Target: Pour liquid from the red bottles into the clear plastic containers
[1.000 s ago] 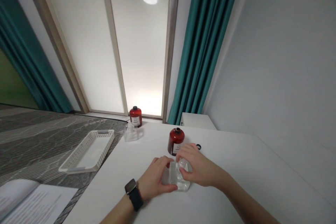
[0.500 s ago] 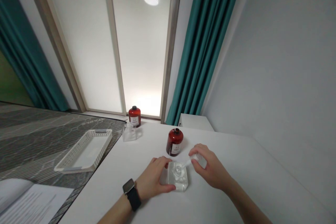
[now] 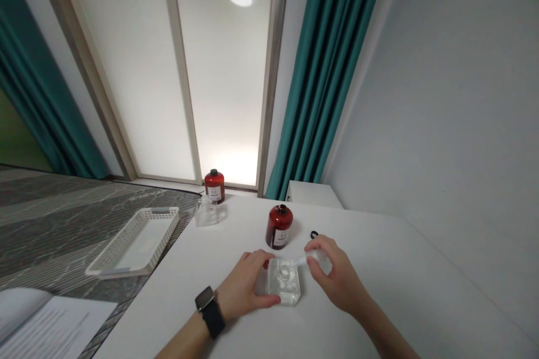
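A clear, square-sided glass bottle stands on the white table, its round mouth facing up. My left hand, with a watch on the wrist, grips its left side between thumb and fingers. Between the thumb and fingertips of my right hand is a small translucent funnel, tilted on its side. Its narrow stem points left, close to the bottle's mouth; whether they touch I cannot tell. Just behind the bottle is a red-brown bottle with a white label. A black ring-like cap lies beyond my right fingers.
A second red-brown bottle with a black top stands at the table's far left corner, beside another clear bottle. To the left are a white perforated basket and an open booklet. A low white cabinet stands behind.
My right hand has tipped the funnel and drawn its stem slightly up from the bottle's mouth. The black cap beyond those fingers has come into view. My left hand keeps its grip.
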{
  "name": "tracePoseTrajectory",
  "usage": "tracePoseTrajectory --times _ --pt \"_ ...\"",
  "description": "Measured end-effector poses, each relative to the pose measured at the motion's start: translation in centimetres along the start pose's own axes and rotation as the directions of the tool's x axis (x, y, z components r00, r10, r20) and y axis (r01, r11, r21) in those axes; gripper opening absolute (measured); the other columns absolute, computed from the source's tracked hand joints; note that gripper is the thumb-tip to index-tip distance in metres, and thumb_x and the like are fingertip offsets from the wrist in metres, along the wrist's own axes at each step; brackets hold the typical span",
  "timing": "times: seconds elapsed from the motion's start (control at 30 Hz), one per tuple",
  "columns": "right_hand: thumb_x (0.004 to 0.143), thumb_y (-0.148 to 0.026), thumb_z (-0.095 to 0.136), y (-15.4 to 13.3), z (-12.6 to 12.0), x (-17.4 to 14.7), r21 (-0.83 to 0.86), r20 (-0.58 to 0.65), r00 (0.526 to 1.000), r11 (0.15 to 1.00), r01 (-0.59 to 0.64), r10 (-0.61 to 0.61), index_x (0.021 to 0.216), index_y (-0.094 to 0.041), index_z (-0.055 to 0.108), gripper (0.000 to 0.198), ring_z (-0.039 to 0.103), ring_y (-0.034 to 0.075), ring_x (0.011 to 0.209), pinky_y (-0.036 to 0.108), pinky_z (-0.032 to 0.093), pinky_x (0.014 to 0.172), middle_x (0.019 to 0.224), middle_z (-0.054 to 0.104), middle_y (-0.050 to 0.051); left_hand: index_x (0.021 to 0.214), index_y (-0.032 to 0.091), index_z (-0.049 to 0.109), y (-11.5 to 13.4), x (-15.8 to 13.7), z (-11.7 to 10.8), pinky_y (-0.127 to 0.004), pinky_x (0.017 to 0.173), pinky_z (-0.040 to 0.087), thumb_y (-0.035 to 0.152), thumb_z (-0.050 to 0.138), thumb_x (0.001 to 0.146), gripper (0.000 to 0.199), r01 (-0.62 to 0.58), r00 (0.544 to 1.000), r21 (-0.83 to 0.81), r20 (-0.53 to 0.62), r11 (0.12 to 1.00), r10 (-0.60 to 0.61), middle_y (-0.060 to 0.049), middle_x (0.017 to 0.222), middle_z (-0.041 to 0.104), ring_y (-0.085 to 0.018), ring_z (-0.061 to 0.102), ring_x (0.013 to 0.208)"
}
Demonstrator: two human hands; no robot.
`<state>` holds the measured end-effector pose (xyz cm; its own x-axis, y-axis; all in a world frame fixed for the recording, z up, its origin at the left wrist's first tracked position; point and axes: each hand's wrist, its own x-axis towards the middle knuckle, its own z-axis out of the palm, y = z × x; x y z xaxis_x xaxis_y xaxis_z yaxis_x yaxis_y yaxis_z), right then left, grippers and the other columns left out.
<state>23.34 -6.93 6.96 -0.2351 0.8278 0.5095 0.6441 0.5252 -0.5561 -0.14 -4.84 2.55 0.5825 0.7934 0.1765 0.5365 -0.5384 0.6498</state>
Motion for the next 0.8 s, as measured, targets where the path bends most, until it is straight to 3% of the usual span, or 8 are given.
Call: tracePoseTrajectory --times 0.33,0.8 --pt "0.086 -0.023 0.049 0.7 0.7 -0.9 0.064 -0.059 0.993 0.993 -0.094 0.098 0.090 -0.022 0.056 0.009 0.060 0.021 0.079 0.033 0.048 0.073 0.084 0.064 0.004 0.117 0.020 0.052 0.2 0.0 -0.1 -0.042 0.093 0.042 0.026 0.083 0.066 0.061 0.000 1.000 -0.009 0.008 1.000 0.000 -0.007 0.113 0.062 -0.028 0.057 0.102" --pt "0.088 -0.030 0.048 1.3 1.2 -1.6 0.131 -0.053 0.981 0.976 -0.176 0.184 0.088 -0.022 0.056 0.011 0.061 0.021 0.078 0.032 0.048 0.073 0.081 0.063 0.003 0.118 0.021 0.051 0.0 0.0 0.0 -0.042 0.092 0.042 0.027 0.080 0.068 0.058 -0.004 1.000 -0.006 0.004 1.000 0.004 -0.007 0.113 0.062 -0.028 0.057 0.101"
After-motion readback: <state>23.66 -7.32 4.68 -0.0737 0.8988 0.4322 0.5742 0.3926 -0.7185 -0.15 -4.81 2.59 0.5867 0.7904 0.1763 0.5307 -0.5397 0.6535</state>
